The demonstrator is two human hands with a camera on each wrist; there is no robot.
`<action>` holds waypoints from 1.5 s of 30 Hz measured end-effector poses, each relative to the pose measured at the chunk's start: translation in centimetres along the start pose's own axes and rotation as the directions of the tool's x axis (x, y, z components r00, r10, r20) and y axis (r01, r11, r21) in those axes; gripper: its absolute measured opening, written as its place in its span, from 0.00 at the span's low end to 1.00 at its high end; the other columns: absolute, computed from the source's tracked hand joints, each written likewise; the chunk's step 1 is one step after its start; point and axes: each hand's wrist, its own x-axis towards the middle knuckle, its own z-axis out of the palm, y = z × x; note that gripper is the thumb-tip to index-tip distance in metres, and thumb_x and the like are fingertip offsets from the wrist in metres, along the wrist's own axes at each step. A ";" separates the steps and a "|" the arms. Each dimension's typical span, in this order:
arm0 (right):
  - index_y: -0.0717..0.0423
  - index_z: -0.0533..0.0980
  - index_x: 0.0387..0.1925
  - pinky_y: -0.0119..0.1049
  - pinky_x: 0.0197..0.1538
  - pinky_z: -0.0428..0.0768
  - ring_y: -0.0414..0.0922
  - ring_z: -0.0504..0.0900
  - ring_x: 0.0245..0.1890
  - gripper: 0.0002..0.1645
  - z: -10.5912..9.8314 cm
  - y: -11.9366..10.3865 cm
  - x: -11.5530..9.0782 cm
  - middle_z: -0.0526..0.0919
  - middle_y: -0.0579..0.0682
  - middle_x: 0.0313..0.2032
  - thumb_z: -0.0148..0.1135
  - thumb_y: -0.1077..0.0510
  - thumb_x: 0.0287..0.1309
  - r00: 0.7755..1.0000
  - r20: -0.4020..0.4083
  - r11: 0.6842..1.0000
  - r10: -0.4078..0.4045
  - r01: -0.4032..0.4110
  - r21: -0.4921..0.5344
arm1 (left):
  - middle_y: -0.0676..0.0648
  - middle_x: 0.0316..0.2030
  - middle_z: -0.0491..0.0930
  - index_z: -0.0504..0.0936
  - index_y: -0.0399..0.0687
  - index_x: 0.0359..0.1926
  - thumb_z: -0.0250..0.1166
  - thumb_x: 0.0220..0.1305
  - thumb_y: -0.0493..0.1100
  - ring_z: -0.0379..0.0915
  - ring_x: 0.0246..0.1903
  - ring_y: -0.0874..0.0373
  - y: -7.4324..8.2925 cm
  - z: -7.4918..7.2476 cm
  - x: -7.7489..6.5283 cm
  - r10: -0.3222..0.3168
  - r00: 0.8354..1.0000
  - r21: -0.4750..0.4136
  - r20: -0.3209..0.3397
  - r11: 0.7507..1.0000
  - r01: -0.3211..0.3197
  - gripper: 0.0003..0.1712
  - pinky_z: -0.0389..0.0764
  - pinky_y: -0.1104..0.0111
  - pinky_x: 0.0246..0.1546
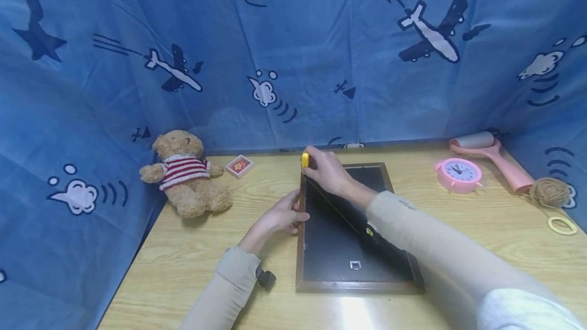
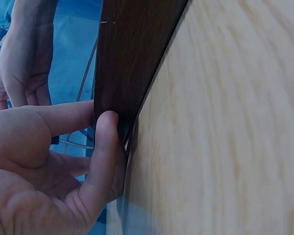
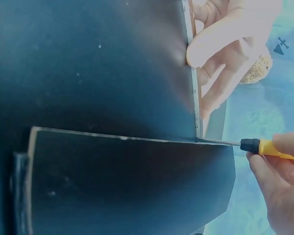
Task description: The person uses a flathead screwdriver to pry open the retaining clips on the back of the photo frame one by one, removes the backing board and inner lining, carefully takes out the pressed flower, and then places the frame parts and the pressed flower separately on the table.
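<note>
A picture frame (image 1: 357, 286) with a brown rim and black backing lies back side up on the table. My left hand (image 1: 282, 214) grips its left rim, the thumb over the edge and the other fingers against the outer side (image 2: 132, 44). Near the frame's far left corner, my right hand (image 1: 330, 172) holds a screwdriver (image 3: 264, 147) by its yellow and black handle. In the right wrist view the metal shaft (image 3: 220, 142) reaches the inner edge of the rim, beside a black flap (image 3: 132, 186) on the backing. My right forearm covers part of the backing.
Left of the frame sit a teddy bear (image 1: 185, 174) and a small pink-edged box (image 1: 239, 166). On the right are a pink alarm clock (image 1: 458, 174), a pink lint roller (image 1: 504, 162), a twine ball (image 1: 550, 192) and a yellow ring (image 1: 562, 225). Blue curtains (image 1: 312, 55) enclose the table.
</note>
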 end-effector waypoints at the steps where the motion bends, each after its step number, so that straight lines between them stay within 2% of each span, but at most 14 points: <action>1: 0.55 0.76 0.48 0.45 0.48 0.92 0.51 0.90 0.45 0.11 0.0 0.0 0.0 0.89 0.56 0.43 0.69 0.62 0.68 1.000 0.003 1.000 -0.001 0.001 0.006 | 0.46 0.40 0.68 0.51 0.48 0.84 0.66 0.72 0.33 0.74 0.31 0.56 0.0 0.0 0.0 0.002 1.000 0.000 0.000 1.000 -0.002 0.48 0.83 0.73 0.24; 7: 0.54 0.76 0.46 0.45 0.46 0.92 0.50 0.90 0.43 0.10 0.0 0.2 -0.3 0.89 0.54 0.41 0.70 0.62 0.67 1.000 -0.009 1.000 -0.002 0.002 0.021 | 0.47 0.41 0.66 0.51 0.48 0.84 0.67 0.72 0.34 0.73 0.31 0.56 -0.1 0.1 0.0 -0.001 1.000 -0.001 0.008 1.000 0.001 0.48 0.83 0.73 0.25; 13: 0.55 0.77 0.46 0.43 0.47 0.92 0.49 0.91 0.44 0.10 0.0 0.4 -0.5 0.89 0.53 0.41 0.69 0.63 0.67 0.996 -0.009 0.996 -0.089 0.089 -0.015 | 0.47 0.41 0.67 0.50 0.47 0.85 0.67 0.71 0.34 0.73 0.31 0.57 0.0 0.0 0.0 0.000 1.000 0.000 0.011 1.000 0.000 0.49 0.83 0.73 0.24; 15: 0.55 0.77 0.46 0.43 0.47 0.92 0.49 0.90 0.44 0.10 0.0 0.4 -0.5 0.89 0.53 0.41 0.69 0.63 0.67 0.995 -0.012 0.995 -0.095 0.095 -0.021 | 0.47 0.41 0.67 0.50 0.47 0.85 0.67 0.71 0.35 0.73 0.31 0.57 0.0 0.0 0.0 -0.003 1.000 0.001 0.012 1.000 0.003 0.49 0.83 0.73 0.25; 26: 0.53 0.77 0.45 0.45 0.48 0.92 0.50 0.90 0.44 0.10 -0.4 0.6 -0.2 0.89 0.52 0.41 0.71 0.62 0.66 1.000 -0.018 0.999 -0.019 0.019 0.036 | 0.47 0.41 0.68 0.51 0.48 0.84 0.67 0.71 0.34 0.74 0.32 0.56 0.1 0.0 0.2 0.017 1.000 0.010 0.007 1.000 -0.017 0.49 0.84 0.71 0.26; 38: 0.53 0.78 0.45 0.46 0.48 0.91 0.51 0.89 0.45 0.10 -0.6 0.5 -0.2 0.88 0.53 0.43 0.71 0.61 0.66 0.999 -0.011 0.997 0.035 -0.034 0.069 | 0.46 0.41 0.70 0.52 0.49 0.84 0.67 0.71 0.33 0.75 0.31 0.56 -0.2 0.0 0.5 0.002 1.000 -0.002 0.001 1.000 -0.002 0.48 0.84 0.72 0.26; 42: 0.54 0.78 0.46 0.47 0.49 0.91 0.52 0.89 0.46 0.11 -0.7 0.6 -0.2 0.89 0.53 0.44 0.71 0.61 0.66 0.999 -0.002 0.993 0.050 -0.050 0.103 | 0.45 0.42 0.71 0.52 0.49 0.84 0.67 0.71 0.34 0.76 0.32 0.56 -0.2 0.0 0.5 -0.002 1.000 0.006 0.000 1.000 0.002 0.48 0.86 0.72 0.27; 45: 0.55 0.79 0.49 0.49 0.54 0.91 0.53 0.89 0.50 0.11 -0.8 0.6 -0.3 0.88 0.55 0.47 0.70 0.62 0.67 0.999 0.002 0.986 0.041 -0.041 0.162 | 0.44 0.43 0.71 0.52 0.50 0.84 0.67 0.71 0.35 0.76 0.33 0.55 -0.3 -0.1 0.4 -0.005 1.000 0.010 0.000 1.000 0.005 0.48 0.86 0.71 0.28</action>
